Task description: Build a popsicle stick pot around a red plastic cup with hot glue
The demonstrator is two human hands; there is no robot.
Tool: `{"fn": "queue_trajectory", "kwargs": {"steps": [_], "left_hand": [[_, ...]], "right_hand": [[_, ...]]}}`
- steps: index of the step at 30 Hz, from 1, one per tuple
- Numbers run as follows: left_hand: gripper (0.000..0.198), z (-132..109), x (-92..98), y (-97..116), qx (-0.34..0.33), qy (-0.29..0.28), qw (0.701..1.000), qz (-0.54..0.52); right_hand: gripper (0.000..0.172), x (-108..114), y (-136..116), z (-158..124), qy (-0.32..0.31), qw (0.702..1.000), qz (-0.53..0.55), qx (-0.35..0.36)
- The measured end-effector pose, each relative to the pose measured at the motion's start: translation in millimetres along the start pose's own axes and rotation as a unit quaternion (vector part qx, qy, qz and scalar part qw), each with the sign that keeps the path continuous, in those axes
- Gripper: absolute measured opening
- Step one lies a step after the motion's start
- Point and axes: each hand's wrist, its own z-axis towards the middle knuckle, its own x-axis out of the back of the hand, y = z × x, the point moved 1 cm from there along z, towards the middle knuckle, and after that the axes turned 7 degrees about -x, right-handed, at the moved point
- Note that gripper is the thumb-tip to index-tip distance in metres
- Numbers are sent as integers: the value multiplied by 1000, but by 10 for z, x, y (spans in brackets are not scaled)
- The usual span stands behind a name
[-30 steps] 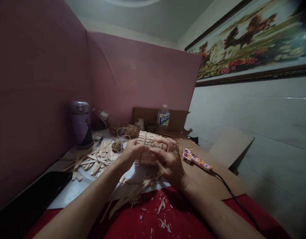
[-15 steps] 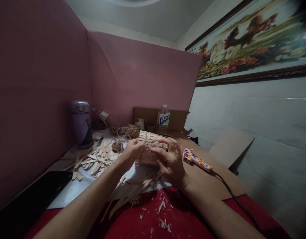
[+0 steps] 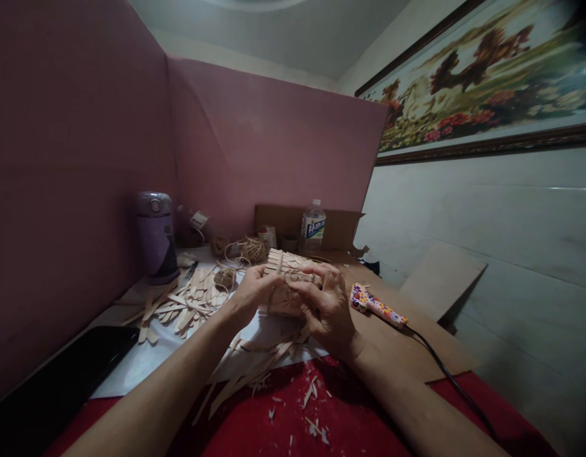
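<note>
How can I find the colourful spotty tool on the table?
Start at the big framed painting on the right wall and drop to the brown cardboard sheet below it. Just right of the right hand lies a small tool patterned in pink, yellow and white. It alone trails a black cord.

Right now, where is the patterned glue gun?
In the head view the glue gun lies on the brown board, just right of the right hand gripping the stick model.
</note>
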Motion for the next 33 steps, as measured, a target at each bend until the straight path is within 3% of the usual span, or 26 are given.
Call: {"fn": "queue_trajectory", "kwargs": {"steps": [18,33], "left_hand": [[20,-11,-17,8,19,-19,999,-20],[22,9,13,-27,28,-3,999,-33]], "right_hand": [[18,-11,-8,6,-11,1000,-3,13],[22,0,6,7,-8,1000,4,21]]}}
